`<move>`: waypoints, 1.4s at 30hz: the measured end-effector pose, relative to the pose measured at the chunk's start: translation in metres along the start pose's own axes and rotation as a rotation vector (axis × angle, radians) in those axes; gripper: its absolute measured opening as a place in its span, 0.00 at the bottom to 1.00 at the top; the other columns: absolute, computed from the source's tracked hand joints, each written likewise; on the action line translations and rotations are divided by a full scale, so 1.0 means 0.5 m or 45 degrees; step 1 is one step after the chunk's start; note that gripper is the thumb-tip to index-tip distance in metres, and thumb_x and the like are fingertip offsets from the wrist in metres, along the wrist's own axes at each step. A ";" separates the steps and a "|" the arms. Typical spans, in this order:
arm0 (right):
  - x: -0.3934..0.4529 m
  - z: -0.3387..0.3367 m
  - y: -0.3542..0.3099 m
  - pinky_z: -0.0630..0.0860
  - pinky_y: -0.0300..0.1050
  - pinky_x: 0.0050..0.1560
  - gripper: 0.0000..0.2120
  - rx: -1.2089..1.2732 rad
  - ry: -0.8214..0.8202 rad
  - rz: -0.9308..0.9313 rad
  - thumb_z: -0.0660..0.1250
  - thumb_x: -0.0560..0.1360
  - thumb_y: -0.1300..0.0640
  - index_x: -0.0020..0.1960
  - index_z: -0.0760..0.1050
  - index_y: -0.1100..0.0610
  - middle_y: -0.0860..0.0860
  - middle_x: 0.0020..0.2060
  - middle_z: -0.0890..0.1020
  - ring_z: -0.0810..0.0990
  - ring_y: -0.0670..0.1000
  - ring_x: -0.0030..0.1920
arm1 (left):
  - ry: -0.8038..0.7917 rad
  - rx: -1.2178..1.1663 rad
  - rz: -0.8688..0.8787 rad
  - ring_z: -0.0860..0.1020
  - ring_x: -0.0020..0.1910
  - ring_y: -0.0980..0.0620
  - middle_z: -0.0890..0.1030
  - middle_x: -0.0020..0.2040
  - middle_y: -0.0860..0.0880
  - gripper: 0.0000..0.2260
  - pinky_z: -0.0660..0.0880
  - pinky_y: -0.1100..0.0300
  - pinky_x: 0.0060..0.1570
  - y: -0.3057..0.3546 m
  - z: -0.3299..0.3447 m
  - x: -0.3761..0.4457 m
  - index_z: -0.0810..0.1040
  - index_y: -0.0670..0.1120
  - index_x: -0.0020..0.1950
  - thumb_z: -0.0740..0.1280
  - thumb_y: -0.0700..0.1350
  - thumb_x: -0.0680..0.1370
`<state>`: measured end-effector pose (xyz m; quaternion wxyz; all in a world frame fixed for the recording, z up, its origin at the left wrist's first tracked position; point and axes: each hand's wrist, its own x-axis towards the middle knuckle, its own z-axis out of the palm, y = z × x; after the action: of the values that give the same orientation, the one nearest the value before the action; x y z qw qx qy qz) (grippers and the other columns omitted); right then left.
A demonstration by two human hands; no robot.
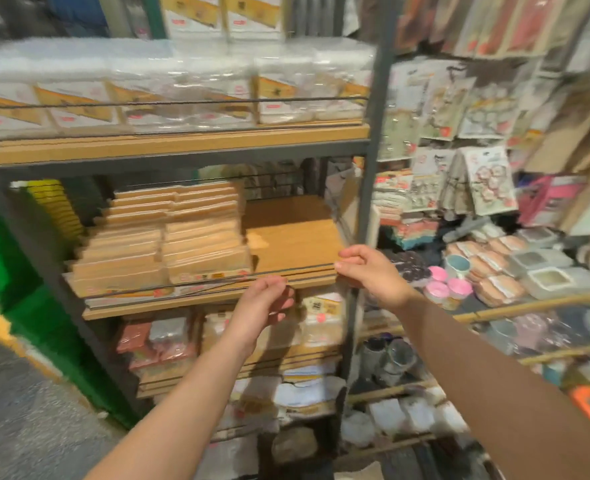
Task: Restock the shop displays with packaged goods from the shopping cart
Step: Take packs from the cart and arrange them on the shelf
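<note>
Fingers [347,259] of both hands curl at the shelf's guard cord [307,267], apparently pinching it; released carelessly, it could snap against the packets [162,251] beside them.

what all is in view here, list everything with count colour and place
shelf rack: one, dark frame with wooden boards, centre
tan packets: many, stacked rows, left of middle shelf
bare shelf board: one patch, wood, right of middle shelf
white packets: many, white with orange labels, top shelf
mixed packets: several, pink, grey, white, lower shelves
hanging packs: many, pale, right wall
pink cups: a few, right table
clear boxes: several, right table
left hand: at shelf's front edge
right hand: on shelf's front right corner
</note>
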<state>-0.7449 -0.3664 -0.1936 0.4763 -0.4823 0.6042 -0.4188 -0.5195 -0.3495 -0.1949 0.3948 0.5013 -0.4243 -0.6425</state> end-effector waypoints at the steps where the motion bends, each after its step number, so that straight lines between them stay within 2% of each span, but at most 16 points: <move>1: -0.044 -0.067 0.030 0.75 0.41 0.45 0.08 0.019 0.102 0.046 0.72 0.75 0.59 0.52 0.75 0.53 0.50 0.44 0.80 0.79 0.46 0.43 | -0.089 0.058 -0.020 0.79 0.40 0.53 0.81 0.44 0.48 0.05 0.70 0.60 0.38 -0.014 0.071 -0.004 0.75 0.49 0.49 0.61 0.42 0.83; 4: -0.142 -0.172 0.083 0.71 0.43 0.41 0.08 0.060 0.202 0.168 0.73 0.75 0.59 0.50 0.75 0.57 0.52 0.40 0.77 0.76 0.48 0.39 | -0.227 0.141 -0.016 0.78 0.38 0.55 0.81 0.41 0.50 0.05 0.70 0.62 0.38 -0.040 0.196 -0.019 0.74 0.48 0.49 0.60 0.42 0.83; 6: -0.250 -0.283 0.138 0.71 0.44 0.42 0.05 0.066 0.321 0.230 0.72 0.75 0.58 0.45 0.75 0.57 0.54 0.38 0.76 0.75 0.50 0.39 | -0.396 0.203 -0.033 0.76 0.32 0.59 0.79 0.38 0.51 0.06 0.70 0.66 0.32 -0.081 0.332 -0.041 0.75 0.46 0.50 0.60 0.43 0.83; 8: -0.362 -0.377 0.191 0.73 0.42 0.41 0.04 0.042 0.444 0.318 0.70 0.77 0.56 0.46 0.76 0.56 0.53 0.38 0.77 0.76 0.49 0.39 | -0.543 0.245 -0.106 0.75 0.30 0.60 0.77 0.38 0.51 0.07 0.68 0.68 0.29 -0.125 0.462 -0.068 0.76 0.43 0.53 0.60 0.44 0.83; 11: -0.528 -0.526 0.281 0.70 0.39 0.33 0.06 0.080 0.666 0.429 0.71 0.76 0.55 0.44 0.78 0.56 0.55 0.36 0.76 0.74 0.47 0.33 | -0.790 0.271 -0.336 0.76 0.28 0.57 0.79 0.36 0.48 0.08 0.68 0.68 0.25 -0.191 0.681 -0.141 0.73 0.45 0.46 0.59 0.39 0.83; 15: -0.707 -0.666 0.381 0.70 0.41 0.34 0.06 0.121 0.927 0.634 0.70 0.76 0.54 0.44 0.76 0.55 0.52 0.36 0.78 0.76 0.46 0.33 | -1.051 0.406 -0.424 0.71 0.27 0.58 0.75 0.35 0.49 0.11 0.66 0.69 0.24 -0.266 0.881 -0.239 0.69 0.47 0.41 0.59 0.37 0.83; 17: -0.783 -0.713 0.432 0.70 0.40 0.33 0.07 0.150 1.004 0.743 0.69 0.77 0.53 0.43 0.76 0.55 0.50 0.32 0.78 0.76 0.44 0.30 | -1.123 0.448 -0.495 0.70 0.26 0.59 0.72 0.34 0.49 0.12 0.63 0.70 0.22 -0.305 0.949 -0.269 0.67 0.48 0.40 0.58 0.37 0.83; 20: -0.849 -0.755 0.495 0.65 0.39 0.33 0.08 0.310 1.087 0.842 0.67 0.78 0.56 0.41 0.75 0.55 0.48 0.28 0.75 0.72 0.44 0.27 | -1.123 0.468 -0.584 0.69 0.31 0.54 0.79 0.28 0.52 0.09 0.60 0.67 0.25 -0.359 1.015 -0.275 0.70 0.47 0.44 0.59 0.39 0.83; 23: -0.876 -0.776 0.543 0.65 0.37 0.31 0.05 0.413 1.133 0.896 0.67 0.79 0.54 0.47 0.75 0.54 0.49 0.34 0.77 0.73 0.44 0.29 | -1.091 0.505 -0.619 0.72 0.34 0.52 0.80 0.35 0.48 0.03 0.65 0.65 0.27 -0.402 1.059 -0.262 0.73 0.44 0.51 0.61 0.39 0.82; 26: -0.873 -0.800 0.597 0.70 0.40 0.33 0.12 0.559 1.167 0.934 0.70 0.76 0.50 0.55 0.76 0.56 0.51 0.40 0.80 0.77 0.47 0.35 | -1.104 0.653 -0.602 0.78 0.40 0.52 0.80 0.45 0.47 0.04 0.69 0.59 0.39 -0.437 1.103 -0.223 0.74 0.45 0.54 0.61 0.43 0.83; 29: -0.840 -0.845 0.639 0.71 0.39 0.33 0.12 0.639 1.164 0.940 0.70 0.76 0.49 0.53 0.77 0.55 0.50 0.41 0.80 0.77 0.44 0.32 | -1.058 0.717 -0.605 0.79 0.47 0.49 0.79 0.53 0.45 0.09 0.71 0.55 0.46 -0.480 1.165 -0.149 0.73 0.44 0.61 0.60 0.46 0.83; 31: -0.806 -0.885 0.664 0.74 0.41 0.38 0.10 0.667 1.165 0.970 0.70 0.76 0.49 0.52 0.77 0.55 0.49 0.41 0.80 0.79 0.46 0.36 | -1.038 0.753 -0.643 0.79 0.50 0.48 0.80 0.54 0.45 0.11 0.71 0.53 0.52 -0.513 1.210 -0.099 0.72 0.44 0.64 0.61 0.47 0.83; 34: -0.761 -0.930 0.705 0.74 0.46 0.46 0.10 0.771 1.190 1.041 0.69 0.77 0.51 0.53 0.76 0.57 0.51 0.42 0.80 0.79 0.49 0.40 | -1.073 0.824 -0.682 0.80 0.50 0.51 0.81 0.56 0.47 0.12 0.73 0.55 0.54 -0.553 1.281 -0.048 0.74 0.45 0.63 0.63 0.49 0.82; 38: -0.704 -0.976 0.763 0.75 0.43 0.43 0.08 0.878 1.251 1.127 0.68 0.78 0.50 0.51 0.75 0.54 0.51 0.43 0.80 0.78 0.48 0.40 | -1.144 0.995 -0.664 0.77 0.56 0.47 0.78 0.59 0.45 0.07 0.71 0.52 0.57 -0.620 1.377 0.001 0.74 0.47 0.58 0.64 0.47 0.82; 40: -0.684 -0.983 0.804 0.74 0.43 0.42 0.09 0.992 1.300 1.172 0.68 0.78 0.49 0.53 0.74 0.54 0.51 0.42 0.80 0.77 0.48 0.39 | -1.199 1.097 -0.535 0.76 0.53 0.47 0.78 0.52 0.48 0.02 0.69 0.51 0.56 -0.664 1.417 0.017 0.76 0.50 0.49 0.67 0.47 0.80; 42: -0.672 -0.977 0.840 0.74 0.43 0.43 0.11 1.105 1.324 1.237 0.68 0.78 0.49 0.54 0.75 0.55 0.50 0.42 0.79 0.76 0.48 0.40 | -1.250 1.245 -0.410 0.75 0.49 0.49 0.76 0.46 0.52 0.04 0.66 0.56 0.51 -0.702 1.454 0.030 0.75 0.50 0.46 0.67 0.46 0.80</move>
<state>-1.2735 0.0633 -0.4462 0.4079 0.3133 0.6728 -0.5318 -1.2630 -0.1397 -0.4298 -0.2119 0.3302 -0.7135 -0.5805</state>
